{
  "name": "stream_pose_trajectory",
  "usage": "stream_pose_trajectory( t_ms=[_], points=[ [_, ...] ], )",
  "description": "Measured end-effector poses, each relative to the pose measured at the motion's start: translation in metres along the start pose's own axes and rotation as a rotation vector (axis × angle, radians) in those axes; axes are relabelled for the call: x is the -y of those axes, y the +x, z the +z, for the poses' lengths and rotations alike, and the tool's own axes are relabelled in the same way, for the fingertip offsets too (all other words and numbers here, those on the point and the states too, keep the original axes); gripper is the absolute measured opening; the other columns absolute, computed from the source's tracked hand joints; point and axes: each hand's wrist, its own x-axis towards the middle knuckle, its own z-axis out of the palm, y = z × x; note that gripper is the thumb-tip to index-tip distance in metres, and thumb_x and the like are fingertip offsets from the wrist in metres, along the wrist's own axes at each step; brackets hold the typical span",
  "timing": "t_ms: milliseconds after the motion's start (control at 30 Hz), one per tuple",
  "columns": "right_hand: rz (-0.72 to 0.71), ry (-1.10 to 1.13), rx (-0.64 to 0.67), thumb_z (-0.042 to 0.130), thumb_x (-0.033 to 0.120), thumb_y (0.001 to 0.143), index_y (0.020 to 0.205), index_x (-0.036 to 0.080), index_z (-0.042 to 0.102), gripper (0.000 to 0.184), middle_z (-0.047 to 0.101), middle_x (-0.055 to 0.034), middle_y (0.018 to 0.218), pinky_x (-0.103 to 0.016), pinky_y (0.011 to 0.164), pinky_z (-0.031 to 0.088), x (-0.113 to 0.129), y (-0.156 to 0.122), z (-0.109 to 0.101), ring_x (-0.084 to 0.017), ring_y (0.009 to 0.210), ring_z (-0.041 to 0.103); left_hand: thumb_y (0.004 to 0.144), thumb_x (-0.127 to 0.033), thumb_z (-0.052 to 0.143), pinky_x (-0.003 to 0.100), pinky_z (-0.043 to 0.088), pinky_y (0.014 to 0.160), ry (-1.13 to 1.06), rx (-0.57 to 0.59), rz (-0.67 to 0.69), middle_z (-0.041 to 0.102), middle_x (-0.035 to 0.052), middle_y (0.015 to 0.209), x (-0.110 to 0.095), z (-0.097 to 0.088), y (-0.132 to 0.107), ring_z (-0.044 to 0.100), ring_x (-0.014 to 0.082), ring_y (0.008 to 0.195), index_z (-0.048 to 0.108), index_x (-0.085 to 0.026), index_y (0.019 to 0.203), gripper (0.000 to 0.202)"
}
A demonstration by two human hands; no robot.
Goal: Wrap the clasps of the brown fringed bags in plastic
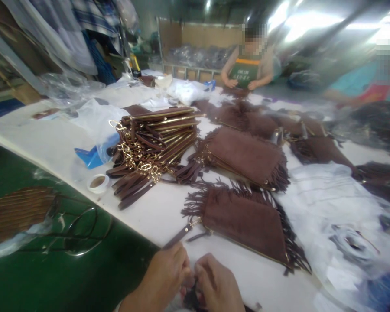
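Note:
At the table's near edge, my left hand and my right hand are close together, fingers pinched. Something dark shows between and below them, too hidden and blurred to name. Just beyond lies a brown fringed pouch with a gold zipper edge. Its wrist strap runs from a gold clasp towards my left hand, and its near end is hidden behind that hand. Behind this pouch, more fringed pouches lie stacked flat. To their left is a thick pile of brown zippered pouches with gold clasps and straps.
A white tape roll and a blue piece lie left on the white table. White plastic covers the right side. A stool stands at left. Across the table are an aproned person and another person.

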Motion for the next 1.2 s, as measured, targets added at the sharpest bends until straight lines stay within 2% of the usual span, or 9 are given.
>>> stream_pose_trajectory(
  t_ms=[167, 300, 367, 467, 567, 700, 900, 1067, 1200],
  points=[
    [-0.063, -0.472, -0.089, 0.036, 0.032, 0.094, 0.08, 0.023, 0.059, 0.028, 0.069, -0.006, 0.069, -0.028, 0.056, 0.038, -0.008, 0.015, -0.008, -0.022, 0.061, 0.064, 0.072, -0.012, 0.06, 0.023, 0.033, 0.059, -0.257, 0.082, -0.137, 0.059, -0.0037, 0.07, 0.012, -0.007, -0.005, 0.056, 0.013, 0.066, 0.053, -0.019, 0.066, 0.012],
    [-0.137, -0.512, -0.181, 0.03, 0.03, 0.098, 0.118, 0.022, 0.058, 0.036, 0.074, -0.0101, 0.091, -0.029, 0.064, 0.044, -0.012, 0.035, -0.016, -0.025, 0.076, 0.07, 0.076, -0.013, 0.059, 0.024, 0.034, 0.063, -0.234, -0.003, -0.107, 0.057, -0.0041, 0.076, 0.019, -0.01, 0.002, 0.054, 0.0132, 0.07, 0.054, -0.02, 0.072, 0.009],
    [-0.143, -0.533, -0.113, 0.033, 0.025, 0.096, 0.127, 0.024, 0.055, 0.038, 0.075, -0.0084, 0.091, -0.028, 0.062, 0.044, -0.014, 0.045, -0.016, -0.024, 0.072, 0.071, 0.076, -0.011, 0.057, 0.025, 0.035, 0.066, -0.21, -0.018, -0.059, 0.058, -0.0029, 0.086, 0.019, -0.008, 0.012, 0.055, 0.0136, 0.074, 0.053, -0.021, 0.076, 0.01],
    [-0.121, -0.582, -0.061, 0.035, 0.017, 0.092, 0.116, 0.024, 0.061, 0.036, 0.075, -0.0071, 0.091, -0.027, 0.061, 0.044, -0.018, 0.054, -0.012, -0.023, 0.073, 0.071, 0.077, -0.009, 0.056, 0.027, 0.039, 0.075, -0.182, -0.029, 0.002, 0.056, 0.0008, 0.118, 0.016, -0.001, 0.026, 0.058, 0.0151, 0.086, 0.054, -0.02, 0.077, 0.012],
    [-0.159, -0.511, -0.047, 0.036, 0.015, 0.09, 0.11, 0.024, 0.062, 0.034, 0.073, -0.0052, 0.095, -0.025, 0.066, 0.044, -0.023, 0.054, -0.012, -0.021, 0.079, 0.07, 0.08, -0.01, 0.058, 0.031, 0.04, 0.087, -0.152, -0.052, 0.064, 0.055, 0.0035, 0.126, 0.015, 0.007, 0.032, 0.056, 0.0203, 0.101, 0.055, -0.02, 0.076, 0.011],
    [-0.183, -0.352, 0.01, 0.038, 0.014, 0.088, 0.103, 0.024, 0.065, 0.032, 0.073, -0.0037, 0.087, -0.025, 0.067, 0.044, -0.024, 0.043, -0.012, -0.02, 0.078, 0.069, 0.085, -0.014, 0.057, 0.032, 0.042, 0.08, -0.094, -0.037, 0.066, 0.063, 0.0036, 0.092, 0.016, 0.008, 0.023, 0.056, 0.021, 0.09, 0.055, -0.02, 0.078, 0.009],
    [0.117, 0.282, 0.295, 0.033, 0.043, 0.095, 0.124, 0.023, 0.051, 0.039, 0.066, 0.0035, 0.06, -0.018, 0.037, 0.035, -0.024, 0.033, -0.001, -0.013, 0.039, 0.059, 0.086, -0.014, 0.059, 0.031, 0.041, 0.068, 0.042, 0.018, 0.033, 0.061, 0.003, 0.08, 0.012, 0.001, 0.002, 0.056, 0.02, 0.081, 0.056, -0.017, 0.075, 0.012],
    [0.104, 0.32, 0.268, 0.039, 0.047, 0.094, 0.09, 0.022, 0.057, 0.032, 0.061, 0.0062, 0.052, -0.014, 0.034, 0.029, -0.023, 0.038, 0.004, -0.009, 0.035, 0.053, 0.084, -0.016, 0.064, 0.03, 0.041, 0.071, -0.059, 0.007, 0.028, 0.061, 0.0031, 0.082, 0.009, 0.0, -0.007, 0.057, 0.0196, 0.082, 0.055, -0.017, 0.072, 0.015],
    [0.122, 0.463, 0.258, 0.045, 0.049, 0.092, 0.086, 0.021, 0.053, 0.03, 0.063, 0.0054, 0.054, -0.014, 0.037, 0.031, -0.023, 0.039, 0.006, -0.008, 0.037, 0.054, 0.083, -0.01, 0.059, 0.027, 0.041, 0.078, -0.233, -0.043, -0.074, 0.061, 0.0008, 0.091, 0.018, 0.0, -0.016, 0.058, 0.0164, 0.086, 0.055, -0.019, 0.078, 0.011]
  ],
)
